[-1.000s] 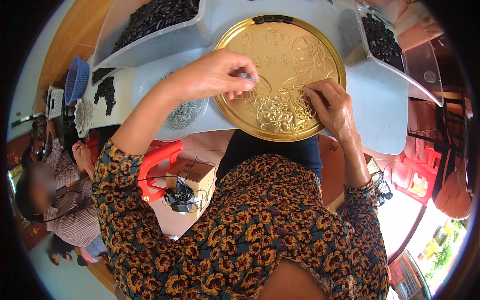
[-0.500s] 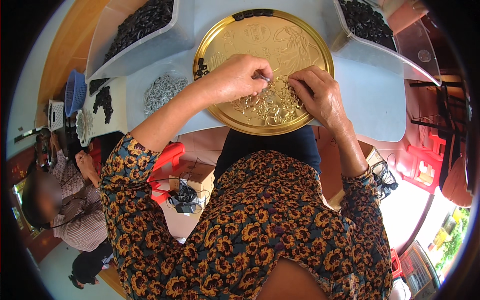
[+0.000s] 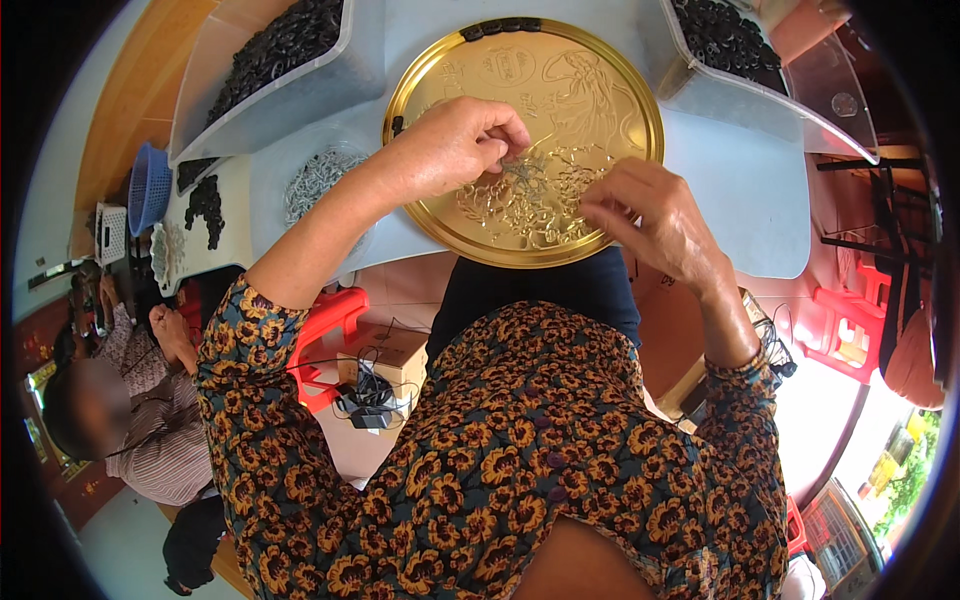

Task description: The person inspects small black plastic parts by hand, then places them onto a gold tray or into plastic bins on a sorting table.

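Metal pieces [image 3: 545,220], small, shiny, strewn on near half of round gold tray [image 3: 656,110], right between both hands, lying every which way. Left hand [image 3: 450,140] over far-left edge, fingers half-curled; right hand [image 3: 655,212] beside right edge, about as near, loosely bent. Holding any? Fingertips half-hidden, can't tell.

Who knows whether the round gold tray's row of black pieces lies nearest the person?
No: the row of black pieces lines the far edge of the tray.
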A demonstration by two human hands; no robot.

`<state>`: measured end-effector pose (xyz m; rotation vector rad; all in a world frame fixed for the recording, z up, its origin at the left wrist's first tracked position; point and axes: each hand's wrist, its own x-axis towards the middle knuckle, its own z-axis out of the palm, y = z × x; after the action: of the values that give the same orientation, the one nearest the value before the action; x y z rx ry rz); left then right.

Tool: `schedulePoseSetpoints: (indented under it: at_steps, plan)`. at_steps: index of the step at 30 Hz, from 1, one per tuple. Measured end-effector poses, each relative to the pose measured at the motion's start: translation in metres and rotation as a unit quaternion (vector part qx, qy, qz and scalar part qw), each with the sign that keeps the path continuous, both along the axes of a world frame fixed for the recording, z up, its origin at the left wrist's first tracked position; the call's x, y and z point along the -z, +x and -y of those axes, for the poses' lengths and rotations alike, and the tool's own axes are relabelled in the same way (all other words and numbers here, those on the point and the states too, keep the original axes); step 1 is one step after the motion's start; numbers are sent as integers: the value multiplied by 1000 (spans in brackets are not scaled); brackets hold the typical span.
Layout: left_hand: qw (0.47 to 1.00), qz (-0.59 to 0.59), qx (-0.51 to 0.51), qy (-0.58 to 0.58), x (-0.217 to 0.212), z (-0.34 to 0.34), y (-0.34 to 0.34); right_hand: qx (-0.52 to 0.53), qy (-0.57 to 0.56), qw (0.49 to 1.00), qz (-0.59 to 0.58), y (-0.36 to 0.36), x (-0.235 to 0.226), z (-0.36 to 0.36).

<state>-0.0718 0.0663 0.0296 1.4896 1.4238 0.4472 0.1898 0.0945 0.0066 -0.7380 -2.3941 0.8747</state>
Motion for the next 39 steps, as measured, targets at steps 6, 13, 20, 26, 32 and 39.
schedulePoseSetpoints:
  at_steps: [6, 13, 20, 26, 32, 39]
  plan:
    - [999, -17, 14, 28, -13, 4, -4, -68, 51, 994, 71, 9, -5, 10]
    - [998, -14, -11, 63, -35, 38, 0, -39, 110, 987, 112, 5, 4, 2]
    - [989, -124, 23, 81, -27, 87, 7, -52, 135, 985, 95, -7, 12, 0]
    - [935, -264, 60, 227, -23, 114, 12, -3, 152, 987, 61, -24, 19, 0]
    - [923, -289, 63, 247, -13, 127, 17, 28, 112, 993, 40, -19, 8, -11]
    - [930, -259, 9, 262, 10, 112, 16, 12, 56, 995, 81, 2, -1, -18]
